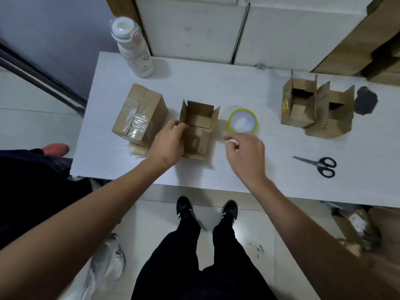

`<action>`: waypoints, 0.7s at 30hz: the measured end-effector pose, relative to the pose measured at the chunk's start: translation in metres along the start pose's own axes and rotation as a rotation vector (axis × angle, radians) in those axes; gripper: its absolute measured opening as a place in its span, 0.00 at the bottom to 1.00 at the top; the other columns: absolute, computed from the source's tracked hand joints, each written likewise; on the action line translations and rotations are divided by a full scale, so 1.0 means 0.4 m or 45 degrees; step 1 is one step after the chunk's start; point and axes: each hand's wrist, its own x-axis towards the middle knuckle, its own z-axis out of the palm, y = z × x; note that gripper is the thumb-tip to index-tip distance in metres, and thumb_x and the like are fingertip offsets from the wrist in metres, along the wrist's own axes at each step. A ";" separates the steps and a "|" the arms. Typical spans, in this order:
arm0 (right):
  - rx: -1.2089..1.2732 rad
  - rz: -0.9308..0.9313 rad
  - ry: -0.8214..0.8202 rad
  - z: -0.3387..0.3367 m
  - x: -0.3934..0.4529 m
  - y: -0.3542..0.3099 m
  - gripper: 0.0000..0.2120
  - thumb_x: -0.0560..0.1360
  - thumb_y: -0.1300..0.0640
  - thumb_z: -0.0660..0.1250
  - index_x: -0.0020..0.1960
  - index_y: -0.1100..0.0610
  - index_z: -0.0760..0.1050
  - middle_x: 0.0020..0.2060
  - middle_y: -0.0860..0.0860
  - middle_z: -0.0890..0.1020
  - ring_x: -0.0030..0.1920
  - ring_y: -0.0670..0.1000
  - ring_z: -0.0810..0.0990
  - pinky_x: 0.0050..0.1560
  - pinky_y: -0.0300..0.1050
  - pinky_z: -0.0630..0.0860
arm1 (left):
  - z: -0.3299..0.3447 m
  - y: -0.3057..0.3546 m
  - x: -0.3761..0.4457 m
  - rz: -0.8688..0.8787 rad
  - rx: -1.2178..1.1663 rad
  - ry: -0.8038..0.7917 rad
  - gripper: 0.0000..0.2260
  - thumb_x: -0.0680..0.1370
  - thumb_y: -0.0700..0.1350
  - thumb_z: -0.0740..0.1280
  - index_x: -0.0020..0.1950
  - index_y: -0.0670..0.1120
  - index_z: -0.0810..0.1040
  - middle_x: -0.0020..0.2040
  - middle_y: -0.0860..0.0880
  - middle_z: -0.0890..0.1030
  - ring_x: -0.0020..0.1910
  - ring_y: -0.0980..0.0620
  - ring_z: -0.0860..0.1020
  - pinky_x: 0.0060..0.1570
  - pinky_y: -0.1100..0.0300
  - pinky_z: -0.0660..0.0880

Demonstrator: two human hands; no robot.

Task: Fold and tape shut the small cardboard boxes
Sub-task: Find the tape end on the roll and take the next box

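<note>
White plastic bottle [133,48] upright at far-left corner of white tabletop [238,169]. Black irregular flat patch [365,103] near the far-right edge. White cabinet fronts [194,29] behind table. Pale tiled floor [151,230] below; grey-white sneaker [108,263] lower left.

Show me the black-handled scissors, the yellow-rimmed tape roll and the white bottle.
black-handled scissors [318,165]: head view, at the blade pivot.
yellow-rimmed tape roll [231,117]: head view, on its left rim.
white bottle [138,55]: head view, mid-body.
</note>
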 end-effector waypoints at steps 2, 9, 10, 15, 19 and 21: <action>-0.239 0.060 0.072 -0.001 0.056 0.091 0.11 0.74 0.59 0.64 0.52 0.60 0.81 0.47 0.57 0.84 0.55 0.63 0.76 0.51 0.56 0.77 | 0.002 -0.008 -0.005 0.001 0.015 0.099 0.20 0.76 0.31 0.63 0.65 0.44 0.79 0.64 0.46 0.77 0.55 0.38 0.80 0.50 0.48 0.77; -0.790 -0.302 -0.369 0.031 0.102 0.214 0.05 0.75 0.57 0.75 0.48 0.57 0.81 0.43 0.55 0.83 0.53 0.60 0.80 0.52 0.55 0.70 | -0.013 -0.009 0.003 0.021 0.069 0.272 0.18 0.75 0.31 0.60 0.58 0.42 0.84 0.65 0.40 0.79 0.59 0.32 0.76 0.55 0.42 0.78; -0.672 -0.210 -0.278 0.018 0.096 0.203 0.04 0.78 0.56 0.72 0.50 0.56 0.81 0.44 0.55 0.84 0.53 0.60 0.80 0.53 0.55 0.68 | -0.020 0.004 0.001 0.039 0.044 0.342 0.18 0.76 0.35 0.57 0.57 0.42 0.84 0.67 0.38 0.78 0.64 0.31 0.74 0.60 0.42 0.76; 0.355 0.190 -0.022 -0.156 0.021 0.064 0.15 0.80 0.50 0.66 0.45 0.62 0.74 0.36 0.59 0.76 0.40 0.60 0.74 0.45 0.53 0.69 | -0.134 0.152 -0.027 0.226 -0.392 0.507 0.13 0.81 0.42 0.61 0.61 0.44 0.82 0.62 0.46 0.81 0.63 0.50 0.77 0.64 0.53 0.74; 0.777 0.050 -0.204 -0.300 -0.055 -0.095 0.09 0.83 0.55 0.66 0.53 0.61 0.78 0.47 0.61 0.82 0.51 0.65 0.79 0.54 0.61 0.75 | -0.256 0.263 -0.083 0.134 -0.956 -0.019 0.24 0.80 0.58 0.66 0.75 0.50 0.73 0.69 0.55 0.78 0.69 0.63 0.73 0.70 0.55 0.72; 0.870 -0.018 -0.253 -0.328 -0.079 -0.140 0.09 0.83 0.54 0.67 0.52 0.60 0.78 0.45 0.59 0.81 0.49 0.63 0.78 0.51 0.59 0.74 | -0.296 0.287 -0.106 0.188 -1.052 -0.166 0.32 0.77 0.62 0.67 0.78 0.51 0.69 0.74 0.57 0.74 0.73 0.63 0.70 0.73 0.53 0.69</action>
